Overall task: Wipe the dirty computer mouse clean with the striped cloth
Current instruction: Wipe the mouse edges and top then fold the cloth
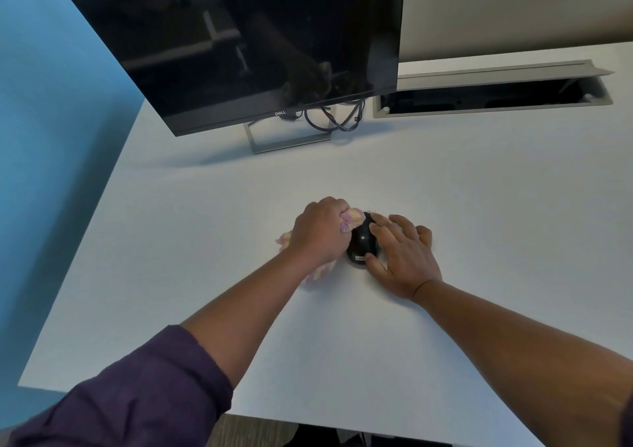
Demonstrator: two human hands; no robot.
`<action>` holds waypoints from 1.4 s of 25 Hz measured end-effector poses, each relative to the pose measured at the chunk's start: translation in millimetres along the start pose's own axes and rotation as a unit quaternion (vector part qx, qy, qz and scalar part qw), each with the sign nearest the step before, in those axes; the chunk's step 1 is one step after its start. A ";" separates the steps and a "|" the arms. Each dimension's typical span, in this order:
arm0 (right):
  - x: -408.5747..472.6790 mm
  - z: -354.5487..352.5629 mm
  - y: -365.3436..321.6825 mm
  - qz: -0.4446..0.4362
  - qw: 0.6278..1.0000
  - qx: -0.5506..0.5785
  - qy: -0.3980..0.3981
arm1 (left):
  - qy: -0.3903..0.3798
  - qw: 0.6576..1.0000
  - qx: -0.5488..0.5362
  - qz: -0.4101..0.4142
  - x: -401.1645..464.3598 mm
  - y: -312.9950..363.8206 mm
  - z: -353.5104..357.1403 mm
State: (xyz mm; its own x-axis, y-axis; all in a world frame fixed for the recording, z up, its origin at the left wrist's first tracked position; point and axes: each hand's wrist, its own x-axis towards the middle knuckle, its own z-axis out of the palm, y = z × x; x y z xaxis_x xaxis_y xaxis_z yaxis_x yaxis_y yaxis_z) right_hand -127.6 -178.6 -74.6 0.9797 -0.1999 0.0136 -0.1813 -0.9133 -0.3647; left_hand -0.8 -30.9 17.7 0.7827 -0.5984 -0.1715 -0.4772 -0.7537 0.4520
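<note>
The left hand (pixel 318 232) grips the bunched striped cloth (pixel 454 220) against the black computer mouse (pixel 363 241); the right hand (pixel 404 254) holds the mouse's side with spread fingers. Both rest on the white desk (pixel 479 207).

One mouse (pixel 362 241) sits on the desk (pixel 445 207), with one cloth (pixel 352 219) touching its left side, two hands beside it, and one monitor (pixel 239 42) behind it.
</note>
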 end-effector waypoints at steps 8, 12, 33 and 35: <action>0.1 -0.1 1.5 -0.007 1.000 -0.002 -0.009 | -0.034 0.998 0.047 -0.021 -4.0 4.5 12.9; 0.3 1.6 2.3 -0.014 1.000 0.000 -0.002 | -0.029 0.998 0.046 -0.014 -17.8 2.3 15.0; 0.2 1.2 2.6 -0.017 1.000 0.004 -0.002 | -0.032 0.997 -0.022 -0.064 -10.2 1.6 8.0; 0.4 1.7 2.4 -0.017 1.000 0.004 -0.001 | -0.033 0.997 -0.024 -0.068 -8.0 2.8 7.1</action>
State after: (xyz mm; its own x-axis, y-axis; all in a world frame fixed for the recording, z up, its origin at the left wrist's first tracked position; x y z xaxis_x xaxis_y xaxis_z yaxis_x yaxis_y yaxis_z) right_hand -127.5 -180.2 -77.0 0.9855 -0.1681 0.0250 -0.1470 -0.9169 -0.3710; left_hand -11.3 -30.2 14.1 0.8098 -0.5093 -0.2912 -0.3477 -0.8165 0.4610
